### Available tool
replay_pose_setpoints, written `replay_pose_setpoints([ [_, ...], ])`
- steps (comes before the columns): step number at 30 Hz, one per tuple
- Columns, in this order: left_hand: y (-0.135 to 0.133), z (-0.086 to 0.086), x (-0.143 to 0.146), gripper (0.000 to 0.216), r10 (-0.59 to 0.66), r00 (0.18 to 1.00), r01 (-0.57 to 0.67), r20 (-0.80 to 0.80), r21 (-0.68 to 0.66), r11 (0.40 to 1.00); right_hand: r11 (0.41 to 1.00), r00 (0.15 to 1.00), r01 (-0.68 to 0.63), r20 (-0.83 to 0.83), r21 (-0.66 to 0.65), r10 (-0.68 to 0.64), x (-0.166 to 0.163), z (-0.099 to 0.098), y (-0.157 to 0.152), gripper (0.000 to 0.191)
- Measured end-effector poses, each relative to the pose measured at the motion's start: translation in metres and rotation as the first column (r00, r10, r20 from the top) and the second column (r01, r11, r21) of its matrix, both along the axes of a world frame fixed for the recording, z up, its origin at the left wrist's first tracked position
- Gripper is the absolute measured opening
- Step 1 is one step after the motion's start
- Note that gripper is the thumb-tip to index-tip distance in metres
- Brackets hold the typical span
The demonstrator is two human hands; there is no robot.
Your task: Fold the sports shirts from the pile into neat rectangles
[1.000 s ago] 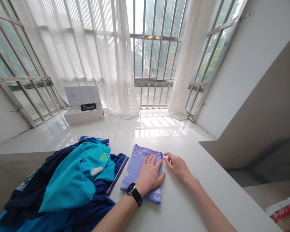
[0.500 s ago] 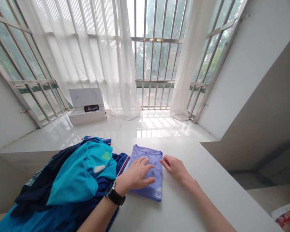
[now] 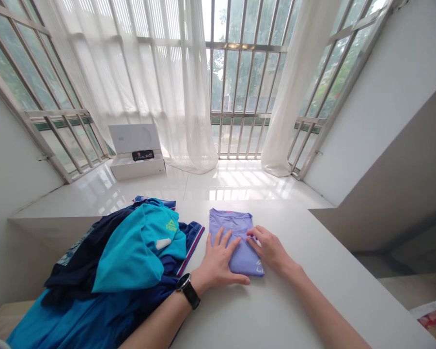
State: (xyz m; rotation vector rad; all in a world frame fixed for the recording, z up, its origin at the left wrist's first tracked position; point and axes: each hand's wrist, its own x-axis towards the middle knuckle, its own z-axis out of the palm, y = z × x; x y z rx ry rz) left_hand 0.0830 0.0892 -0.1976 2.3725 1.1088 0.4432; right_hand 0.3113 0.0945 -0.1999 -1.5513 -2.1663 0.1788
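A purple T-shirt, folded into a rectangle, lies on the white surface with white lettering at its lower right corner. Spread wide, the fingers of my left hand rest on its lower left part, while the thumb reaches past the bottom edge. My right hand is at the shirt's right side, its bent fingertips and thumb touching the fabric with a small gap between them. A black watch is on my left wrist.
Left of the shirt is a loose heap of clothes, with a teal garment over dark blue ones. An open white box holding a phone stands near the curtain. Barred windows surround the ledge, whose edge drops off at right.
My left hand has come down flatter and spread over the shirt's lower part. My right fingertips have moved inward onto its right side. The view has shifted slightly.
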Motion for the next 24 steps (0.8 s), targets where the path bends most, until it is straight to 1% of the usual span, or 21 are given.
replay_pose_setpoints([
  [1,0.002,0.0,-0.001,0.109,0.024,0.997,-0.021,0.073,-0.04,0.999,0.999,0.999,-0.036,0.004,-0.006,0.036,0.0,0.0,0.0,0.021],
  [2,0.003,0.001,-0.003,0.104,0.068,0.984,-0.055,0.162,-0.084,0.995,0.998,0.998,-0.067,0.01,-0.018,0.067,0.0,0.0,0.0,0.021],
  [4,0.006,0.002,-0.006,0.084,0.187,0.915,-0.127,0.357,-0.185,0.974,0.996,0.997,-0.071,0.039,-0.061,0.073,-0.004,0.003,-0.002,0.024],
  [5,0.007,0.002,-0.007,0.077,0.237,0.865,-0.139,0.443,-0.244,0.96,0.996,0.997,-0.034,0.059,-0.082,0.039,-0.008,0.005,-0.004,0.026],
  [7,0.009,0.002,-0.008,0.071,0.311,0.764,-0.098,0.566,-0.375,0.922,0.993,0.993,0.078,0.094,-0.084,-0.07,-0.023,0.007,-0.012,0.03],
  [9,0.009,0.002,-0.007,0.069,0.37,0.68,-0.008,0.633,-0.498,0.867,0.985,0.979,0.172,0.121,-0.034,-0.167,-0.046,0.006,-0.024,0.035],
  [10,0.009,0.001,-0.006,0.069,0.4,0.642,0.032,0.654,-0.545,0.838,0.979,0.97,0.202,0.141,-0.006,-0.199,-0.059,0.003,-0.03,0.042],
  [12,0.01,-0.002,-0.005,0.068,0.443,0.58,0.085,0.684,-0.591,0.802,0.962,0.942,0.272,0.211,-0.016,-0.262,-0.082,-0.003,-0.041,0.06],
  [14,0.011,-0.005,-0.004,0.067,0.451,0.536,0.104,0.713,-0.586,0.803,0.946,0.916,0.316,0.281,-0.072,-0.285,-0.095,-0.009,-0.049,0.069],
  [16,0.012,-0.008,-0.005,0.067,0.442,0.512,0.115,0.737,-0.568,0.815,0.939,0.905,0.323,0.327,-0.114,-0.271,-0.094,-0.011,-0.051,0.071],
  [18,0.013,-0.009,-0.006,0.067,0.435,0.512,0.126,0.741,-0.566,0.815,0.939,0.898,0.318,0.358,-0.13,-0.255,-0.081,-0.011,-0.05,0.072],
  [20,0.013,-0.008,-0.007,0.068,0.418,0.541,0.141,0.729,-0.569,0.81,0.941,0.89,0.314,0.385,-0.128,-0.245,-0.058,-0.011,-0.046,0.07],
  [24,0.008,-0.002,-0.009,0.068,0.34,0.634,0.17,0.695,-0.554,0.815,0.951,0.881,0.293,0.414,-0.095,-0.23,0.0,-0.014,-0.037,0.064],
])
